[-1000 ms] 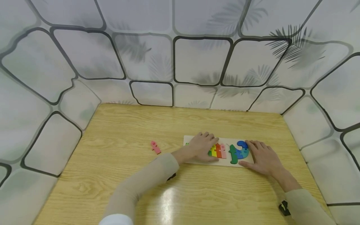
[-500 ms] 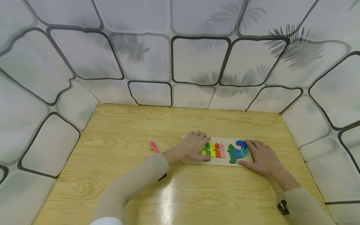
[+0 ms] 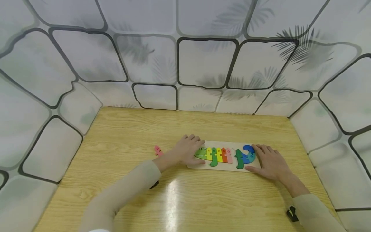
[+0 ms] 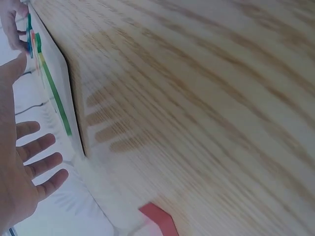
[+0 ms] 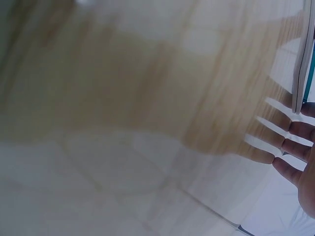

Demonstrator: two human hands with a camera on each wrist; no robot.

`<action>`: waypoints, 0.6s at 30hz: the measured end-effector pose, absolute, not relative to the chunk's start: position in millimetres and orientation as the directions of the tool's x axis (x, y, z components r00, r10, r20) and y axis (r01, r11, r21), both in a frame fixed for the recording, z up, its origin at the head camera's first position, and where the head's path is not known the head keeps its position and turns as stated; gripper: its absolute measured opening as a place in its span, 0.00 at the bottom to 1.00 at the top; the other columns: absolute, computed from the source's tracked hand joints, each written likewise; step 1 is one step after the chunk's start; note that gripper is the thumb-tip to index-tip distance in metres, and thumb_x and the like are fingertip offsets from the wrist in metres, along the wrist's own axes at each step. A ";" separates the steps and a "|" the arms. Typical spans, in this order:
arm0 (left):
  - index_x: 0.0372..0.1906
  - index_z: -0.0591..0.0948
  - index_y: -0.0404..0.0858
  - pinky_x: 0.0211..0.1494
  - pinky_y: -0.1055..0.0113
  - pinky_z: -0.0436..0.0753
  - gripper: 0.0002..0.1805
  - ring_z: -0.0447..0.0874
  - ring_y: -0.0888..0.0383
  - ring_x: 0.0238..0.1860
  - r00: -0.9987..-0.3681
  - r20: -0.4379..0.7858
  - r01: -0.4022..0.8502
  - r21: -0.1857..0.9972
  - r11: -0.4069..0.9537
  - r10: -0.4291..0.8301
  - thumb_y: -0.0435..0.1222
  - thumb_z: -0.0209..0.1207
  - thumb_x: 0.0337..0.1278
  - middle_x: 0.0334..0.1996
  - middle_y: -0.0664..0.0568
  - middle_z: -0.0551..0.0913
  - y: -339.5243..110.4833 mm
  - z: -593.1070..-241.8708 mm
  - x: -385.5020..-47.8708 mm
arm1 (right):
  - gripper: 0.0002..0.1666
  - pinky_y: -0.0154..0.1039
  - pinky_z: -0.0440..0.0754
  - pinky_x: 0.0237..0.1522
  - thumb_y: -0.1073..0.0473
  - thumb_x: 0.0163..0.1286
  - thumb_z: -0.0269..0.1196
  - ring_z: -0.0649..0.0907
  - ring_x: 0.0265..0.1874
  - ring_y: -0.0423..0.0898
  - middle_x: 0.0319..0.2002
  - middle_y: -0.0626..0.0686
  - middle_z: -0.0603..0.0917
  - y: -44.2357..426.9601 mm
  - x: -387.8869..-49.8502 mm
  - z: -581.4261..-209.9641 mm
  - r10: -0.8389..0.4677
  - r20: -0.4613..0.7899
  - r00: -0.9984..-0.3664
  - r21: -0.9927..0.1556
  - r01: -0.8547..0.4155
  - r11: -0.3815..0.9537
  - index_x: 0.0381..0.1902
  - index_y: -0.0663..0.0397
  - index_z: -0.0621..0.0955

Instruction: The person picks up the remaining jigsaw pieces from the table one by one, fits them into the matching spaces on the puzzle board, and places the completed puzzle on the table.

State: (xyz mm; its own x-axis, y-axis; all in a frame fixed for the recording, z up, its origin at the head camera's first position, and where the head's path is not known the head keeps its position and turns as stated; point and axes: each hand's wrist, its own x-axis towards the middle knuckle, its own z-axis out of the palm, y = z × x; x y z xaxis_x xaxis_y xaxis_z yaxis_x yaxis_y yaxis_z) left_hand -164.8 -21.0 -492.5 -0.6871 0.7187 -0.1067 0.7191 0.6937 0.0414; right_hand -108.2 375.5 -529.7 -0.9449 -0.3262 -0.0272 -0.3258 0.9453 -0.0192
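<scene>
On the table lies a pale wooden puzzle board point(image 3: 224, 166) carrying a colourful crocodile puzzle. Its green crocodile head point(image 3: 200, 154), striped middle pieces and blue curled tail piece point(image 3: 248, 157) sit in it. My left hand point(image 3: 187, 150) is over the board's left end, fingers spread and extended; the left wrist view shows the fingertips off the table. My right hand point(image 3: 269, 161) rests at the board's right end, its fingertips on the tabletop and the index finger by the board's edge point(image 5: 299, 73). A loose pink puzzle piece point(image 3: 158, 150) lies left of the board, partly behind my left forearm.
The wood-grain table point(image 3: 130, 129) is bounded by a white wall point(image 3: 156, 96) with a dark stone-outline pattern at the back and sides. A black wrist strap part point(image 3: 292, 214) shows under the right sleeve.
My left hand has slid left across the board, uncovering the crocodile's head and middle pieces. Its forearm now covers part of the pink piece. The right hand stays at the board's right end.
</scene>
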 end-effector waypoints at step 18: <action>0.78 0.69 0.39 0.71 0.47 0.76 0.52 0.73 0.44 0.72 -0.706 -0.084 0.702 0.048 0.711 0.703 0.73 0.55 0.62 0.72 0.43 0.75 -66.8 -491.7 -157.1 | 0.64 0.71 0.74 0.66 0.18 0.62 0.62 0.74 0.69 0.68 0.71 0.66 0.74 374.8 -106.3 -529.2 -0.320 -0.019 -0.947 -0.021 -0.319 0.947 0.80 0.60 0.66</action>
